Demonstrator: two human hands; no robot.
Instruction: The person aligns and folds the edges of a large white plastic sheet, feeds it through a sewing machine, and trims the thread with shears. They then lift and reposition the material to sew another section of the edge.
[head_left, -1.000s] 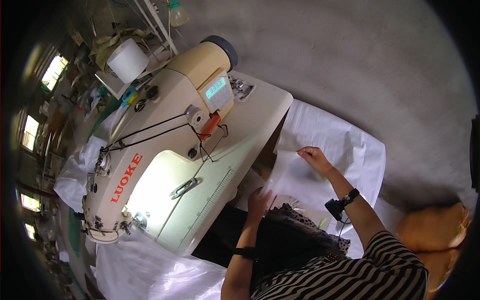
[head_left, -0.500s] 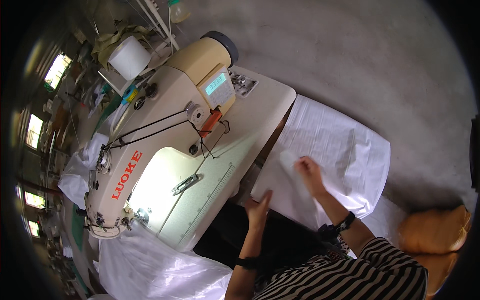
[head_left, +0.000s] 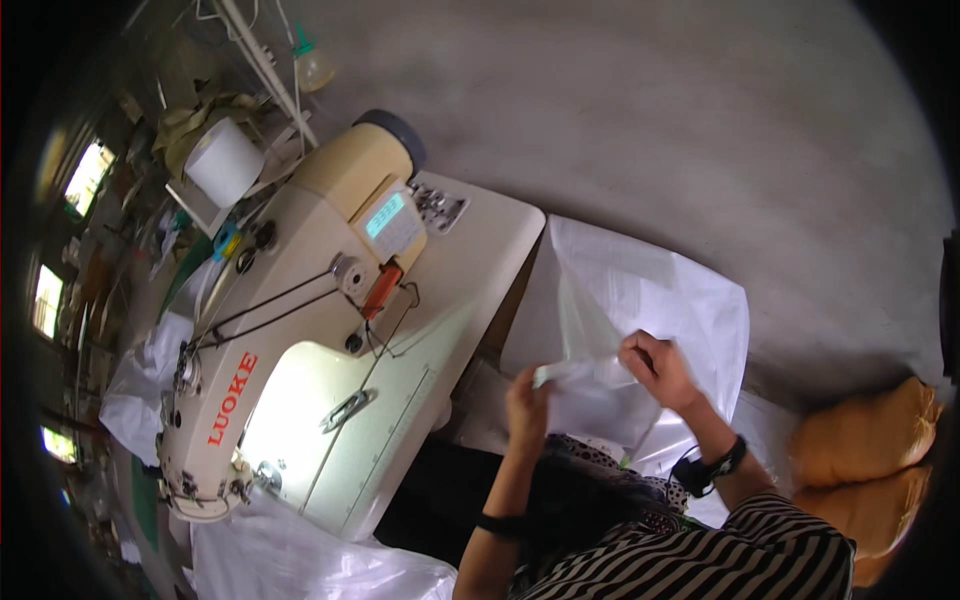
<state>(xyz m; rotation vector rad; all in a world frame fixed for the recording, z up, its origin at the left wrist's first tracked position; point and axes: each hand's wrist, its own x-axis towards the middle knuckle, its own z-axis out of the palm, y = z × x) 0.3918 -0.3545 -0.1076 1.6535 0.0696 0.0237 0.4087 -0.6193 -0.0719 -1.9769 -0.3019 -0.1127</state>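
Between my two hands stretches the edge of a thin white plastic sheet, lifted from the stack of white sheets on the right. My left hand pinches one end of that edge. The other end is in the closed fingers of my right hand, a little higher. Motion blurs the sheet's edge slightly. To the left stands a cream sewing machine with its lamp lit. Its needle area is at the lower left, away from both hands.
A metal thread snip lies on the machine's table. More white sheeting hangs below the needle end. A white thread cone stands behind the machine. Orange bundles sit on the floor at right, beside a grey wall.
My hands have taken hold of the sheet's edge and raised it off the stack. The left hand moved up, the right hand slightly right and down. The whole view shifted a little.
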